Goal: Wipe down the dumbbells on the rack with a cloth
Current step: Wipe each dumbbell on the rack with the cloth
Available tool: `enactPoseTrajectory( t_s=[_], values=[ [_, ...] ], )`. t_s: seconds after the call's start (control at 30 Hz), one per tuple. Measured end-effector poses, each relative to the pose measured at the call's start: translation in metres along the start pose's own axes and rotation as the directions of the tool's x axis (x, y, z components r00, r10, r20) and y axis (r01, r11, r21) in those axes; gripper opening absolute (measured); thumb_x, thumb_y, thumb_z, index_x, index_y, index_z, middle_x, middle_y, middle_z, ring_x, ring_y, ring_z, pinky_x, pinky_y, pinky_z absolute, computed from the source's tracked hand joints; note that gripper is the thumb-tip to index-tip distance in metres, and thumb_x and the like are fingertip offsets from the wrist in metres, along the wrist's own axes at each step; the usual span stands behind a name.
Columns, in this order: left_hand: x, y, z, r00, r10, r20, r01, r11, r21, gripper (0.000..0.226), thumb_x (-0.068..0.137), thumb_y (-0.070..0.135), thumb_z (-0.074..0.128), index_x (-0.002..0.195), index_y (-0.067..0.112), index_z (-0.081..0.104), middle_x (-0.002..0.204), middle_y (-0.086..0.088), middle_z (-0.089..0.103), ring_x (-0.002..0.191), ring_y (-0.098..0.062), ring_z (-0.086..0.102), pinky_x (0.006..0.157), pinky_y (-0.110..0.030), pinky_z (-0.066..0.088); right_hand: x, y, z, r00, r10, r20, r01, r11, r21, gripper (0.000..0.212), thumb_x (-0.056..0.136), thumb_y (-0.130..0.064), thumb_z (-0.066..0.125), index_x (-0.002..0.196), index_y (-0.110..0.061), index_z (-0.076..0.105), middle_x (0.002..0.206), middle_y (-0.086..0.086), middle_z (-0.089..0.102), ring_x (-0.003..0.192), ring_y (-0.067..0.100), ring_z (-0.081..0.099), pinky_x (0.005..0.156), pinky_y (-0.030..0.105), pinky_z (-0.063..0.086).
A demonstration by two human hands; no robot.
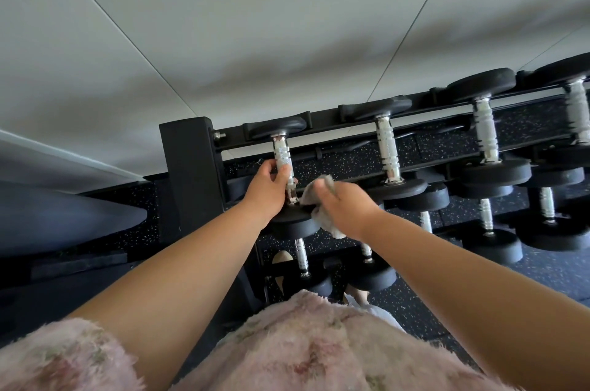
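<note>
The left hand (268, 186) is gripping the chrome handle of the leftmost dumbbell (281, 152) on the top tier of the rack (188, 160), while the right hand (348, 208), just beside it, is bunching the grey cloth (314, 193) against that dumbbell's near black head.

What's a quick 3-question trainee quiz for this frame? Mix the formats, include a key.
1. True or false: the left hand grips the handle of the leftmost top-row dumbbell.
2. Which holds the grey cloth? A) left hand B) right hand C) neither hand
3. Fill in: the cloth is by that dumbbell's ____ head (near or far from the person).
Key: 1 true; 2 B; 3 near.
</note>
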State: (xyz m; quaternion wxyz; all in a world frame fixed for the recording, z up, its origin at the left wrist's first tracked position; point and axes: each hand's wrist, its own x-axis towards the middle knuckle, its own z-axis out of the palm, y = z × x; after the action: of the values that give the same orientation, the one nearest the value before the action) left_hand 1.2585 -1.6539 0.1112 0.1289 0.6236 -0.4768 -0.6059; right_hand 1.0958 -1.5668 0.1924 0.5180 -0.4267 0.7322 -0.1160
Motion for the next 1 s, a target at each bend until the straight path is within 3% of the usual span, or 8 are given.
enactPoseTrajectory(
  t_s=[0.1,0.27,0.37,0.47,0.6,0.8,0.87,1.0],
  values=[
    [-0.001,0.004,0.004,1.000,0.009,0.007,-0.009,1.000,-0.007,0.039,0.111,0.042,0.046,0.145,0.025,0.048,0.108,0.005,0.076,0.099,-0.016,0.075,0.092,-0.037,0.059,0.004,0.011,-0.012,0.966,0.223,-0.131,-0.198,0.964,0.176,0.065,0.105,-0.063,0.028,0.088,-0.010,0.062,0.074,0.002,0.064,0.069,0.017,0.063,0.062,0.027,0.050],
    [-0.004,0.005,0.006,1.000,0.014,-0.015,-0.014,0.999,0.033,0.031,0.111,0.047,0.044,0.137,0.032,0.049,0.108,0.005,0.077,0.093,-0.012,0.075,0.080,-0.030,0.056,0.000,0.010,0.020,0.995,0.037,-0.089,-0.044,0.996,-0.079,0.053,0.107,-0.054,0.032,0.095,-0.012,0.063,0.079,0.000,0.063,0.079,0.023,0.063,0.071,0.032,0.047],
    [-0.004,0.001,0.003,0.999,0.023,-0.043,-0.021,0.998,0.055,0.034,0.109,0.050,0.046,0.136,0.030,0.054,0.105,0.007,0.076,0.091,-0.011,0.074,0.083,-0.032,0.057,-0.013,0.001,0.014,0.995,0.051,-0.082,-0.044,0.996,0.080,0.048,0.108,-0.054,0.034,0.090,-0.028,0.071,0.075,-0.009,0.071,0.071,0.007,0.068,0.059,0.018,0.049],
    [-0.005,-0.001,0.002,0.997,0.014,-0.073,-0.009,0.997,0.073,0.036,0.107,0.054,0.050,0.130,0.027,0.058,0.107,0.008,0.072,0.099,-0.014,0.069,0.089,-0.033,0.054,-0.028,0.001,-0.011,0.984,0.109,-0.144,-0.075,0.971,0.227,0.052,0.109,-0.049,0.035,0.073,-0.022,0.062,0.060,-0.008,0.064,0.056,0.000,0.063,0.052,0.012,0.045],
    [-0.009,0.003,0.007,0.995,0.052,-0.088,-0.037,0.986,0.165,0.039,0.108,0.055,0.046,0.128,0.024,0.058,0.104,0.009,0.069,0.091,-0.008,0.065,0.071,-0.024,0.046,-0.043,0.011,-0.040,0.929,0.238,-0.284,-0.134,0.931,0.340,0.051,0.106,-0.059,0.032,0.085,-0.019,0.058,0.081,-0.003,0.063,0.072,0.008,0.060,0.058,0.020,0.042],
    [-0.028,0.009,0.018,0.958,0.078,-0.276,-0.007,0.968,0.249,0.035,0.111,0.048,0.039,0.123,0.019,0.053,0.091,0.006,0.064,0.077,-0.014,0.063,0.059,-0.030,0.042,-0.042,0.039,-0.104,0.845,0.317,-0.430,-0.094,0.881,0.463,0.060,0.103,-0.066,0.030,0.109,-0.013,0.057,0.092,0.002,0.062,0.082,0.014,0.060,0.062,0.027,0.047],
    [-0.035,0.012,0.024,0.916,0.198,-0.348,-0.076,0.940,0.333,0.036,0.110,0.048,0.038,0.124,0.019,0.052,0.096,0.004,0.064,0.084,-0.021,0.066,0.065,-0.035,0.048,-0.038,0.049,-0.126,0.819,0.328,-0.471,-0.081,0.879,0.470,0.062,0.104,-0.065,0.030,0.113,-0.010,0.057,0.095,0.007,0.064,0.084,0.021,0.063,0.066,0.033,0.050],
    [-0.046,0.022,0.055,0.797,0.500,-0.340,-0.193,0.744,0.640,0.041,0.105,0.043,0.047,0.131,0.012,0.058,0.130,-0.007,0.059,0.120,-0.026,0.055,0.104,-0.046,0.047,-0.030,0.066,-0.163,0.801,0.311,-0.511,-0.012,0.863,0.506,0.073,0.108,-0.056,0.032,0.133,0.011,0.050,0.131,0.034,0.057,0.120,0.049,0.056,0.100,0.055,0.046]
  ],
)
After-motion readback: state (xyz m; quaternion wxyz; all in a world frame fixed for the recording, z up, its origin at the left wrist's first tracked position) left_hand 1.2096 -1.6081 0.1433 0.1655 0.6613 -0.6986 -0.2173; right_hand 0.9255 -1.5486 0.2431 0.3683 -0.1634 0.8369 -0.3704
